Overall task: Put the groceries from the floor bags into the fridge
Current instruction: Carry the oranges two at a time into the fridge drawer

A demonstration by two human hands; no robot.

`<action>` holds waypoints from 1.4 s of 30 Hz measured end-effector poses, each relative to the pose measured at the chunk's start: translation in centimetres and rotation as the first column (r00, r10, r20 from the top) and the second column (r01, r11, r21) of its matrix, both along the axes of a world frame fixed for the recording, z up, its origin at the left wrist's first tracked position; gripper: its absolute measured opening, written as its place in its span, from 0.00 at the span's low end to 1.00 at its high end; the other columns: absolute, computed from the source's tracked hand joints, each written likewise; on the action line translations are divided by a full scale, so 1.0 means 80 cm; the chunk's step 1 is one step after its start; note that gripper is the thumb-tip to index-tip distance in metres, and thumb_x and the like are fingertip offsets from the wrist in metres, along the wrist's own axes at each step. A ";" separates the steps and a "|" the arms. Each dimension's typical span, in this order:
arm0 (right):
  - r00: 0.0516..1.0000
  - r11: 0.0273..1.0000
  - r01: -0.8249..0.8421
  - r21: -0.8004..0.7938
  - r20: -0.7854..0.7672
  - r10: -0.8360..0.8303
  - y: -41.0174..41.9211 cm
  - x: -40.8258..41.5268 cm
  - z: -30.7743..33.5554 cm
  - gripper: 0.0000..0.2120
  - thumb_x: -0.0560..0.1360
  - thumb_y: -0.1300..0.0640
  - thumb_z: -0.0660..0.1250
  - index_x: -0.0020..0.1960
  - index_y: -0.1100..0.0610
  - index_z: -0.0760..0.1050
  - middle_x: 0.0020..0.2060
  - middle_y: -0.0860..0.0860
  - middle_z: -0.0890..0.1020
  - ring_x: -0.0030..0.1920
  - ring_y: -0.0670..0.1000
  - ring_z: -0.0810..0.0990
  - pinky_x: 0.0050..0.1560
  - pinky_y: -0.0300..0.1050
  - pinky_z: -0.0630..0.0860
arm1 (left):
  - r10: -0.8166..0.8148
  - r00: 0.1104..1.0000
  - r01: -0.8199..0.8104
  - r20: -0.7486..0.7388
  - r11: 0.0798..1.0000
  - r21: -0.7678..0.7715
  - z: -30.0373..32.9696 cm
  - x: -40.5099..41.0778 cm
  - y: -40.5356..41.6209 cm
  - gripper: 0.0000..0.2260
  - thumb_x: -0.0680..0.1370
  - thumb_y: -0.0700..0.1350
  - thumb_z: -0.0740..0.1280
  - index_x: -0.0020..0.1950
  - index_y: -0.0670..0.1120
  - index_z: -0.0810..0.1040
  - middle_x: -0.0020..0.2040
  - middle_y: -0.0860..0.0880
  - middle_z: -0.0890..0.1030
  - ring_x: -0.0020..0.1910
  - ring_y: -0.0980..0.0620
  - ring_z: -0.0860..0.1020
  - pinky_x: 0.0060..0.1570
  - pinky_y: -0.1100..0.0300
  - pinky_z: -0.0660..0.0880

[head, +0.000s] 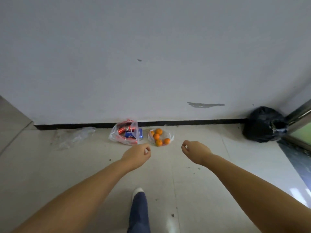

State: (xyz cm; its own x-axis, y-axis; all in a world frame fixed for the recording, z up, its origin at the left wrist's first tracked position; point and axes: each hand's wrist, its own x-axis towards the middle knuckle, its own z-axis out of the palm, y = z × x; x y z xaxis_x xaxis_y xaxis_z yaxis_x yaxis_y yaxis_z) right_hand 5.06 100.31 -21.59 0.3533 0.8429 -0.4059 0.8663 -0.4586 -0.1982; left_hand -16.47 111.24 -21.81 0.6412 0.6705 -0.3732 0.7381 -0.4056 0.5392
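My leg (138, 214) in dark blue trouser cloth, with a white shoe toe (138, 191), stands nearest, on the pale tiled floor (210, 190). The floor shows dark specks and scuffs. A white wall (151, 56) rises beyond it, marked by a grey scrape, with a black skirting strip (193, 122) along its foot.

Landmark: the clear bag of cans (125, 132), lying against the skirting strip. It holds red cans and a blue one.
- Just to its right, nearly touching: the clear bag of oranges (159, 137), open, with about five oranges showing.
- To its left, a little apart: a crumpled clear plastic bag (74, 137), flat on the floor.
- Far to its right, in the corner: a black bin bag (265, 124), beside a metal door frame (299, 115).

Both my arms reach forward, bare. My left hand (137, 155) hangs just nearer than the bag of cans, fingers loosely curled, holding nothing. My right hand (196, 151) hangs nearer than and right of the oranges, fingers likewise loosely curled, empty. Neither hand touches a bag.
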 end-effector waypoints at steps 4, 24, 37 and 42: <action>0.997 0.998 0.040 -0.038 -0.062 -0.043 0.080 0.031 -0.033 0.17 0.81 0.48 0.51 0.60 0.55 0.72 0.51 0.54 0.81 0.43 0.52 0.76 0.42 0.42 0.69 | -0.032 0.998 0.029 -0.050 0.998 -0.059 -0.037 0.040 0.102 0.09 0.79 0.47 0.61 0.55 0.46 0.76 0.49 0.47 0.81 0.45 0.50 0.78 0.50 0.54 0.77; 0.960 0.967 0.152 -0.206 -0.202 -0.194 0.377 0.255 -0.577 0.14 0.80 0.52 0.53 0.55 0.58 0.74 0.50 0.55 0.80 0.51 0.58 0.78 0.44 0.45 0.71 | -0.166 0.958 0.109 -0.233 0.965 -0.240 -0.598 0.317 0.376 0.10 0.79 0.45 0.58 0.56 0.43 0.75 0.55 0.42 0.79 0.55 0.40 0.76 0.53 0.53 0.74; 0.999 0.974 0.044 -0.224 -0.008 -0.047 0.444 0.292 -0.917 0.18 0.78 0.57 0.61 0.67 0.53 0.67 0.63 0.54 0.68 0.65 0.58 0.67 0.54 0.51 0.74 | -0.261 0.910 0.322 -0.323 0.934 0.152 -0.952 0.412 0.379 0.13 0.76 0.40 0.58 0.58 0.44 0.76 0.54 0.44 0.76 0.56 0.40 0.72 0.51 0.49 0.71; 0.988 0.949 0.143 -0.280 -0.010 -0.152 0.448 0.287 -0.940 0.23 0.76 0.51 0.62 0.69 0.52 0.61 0.62 0.57 0.70 0.59 0.62 0.72 0.54 0.52 0.73 | -0.361 0.846 0.441 -0.392 0.887 0.136 -0.960 0.402 0.363 0.15 0.62 0.48 0.67 0.48 0.51 0.83 0.40 0.47 0.81 0.35 0.44 0.78 0.29 0.57 0.75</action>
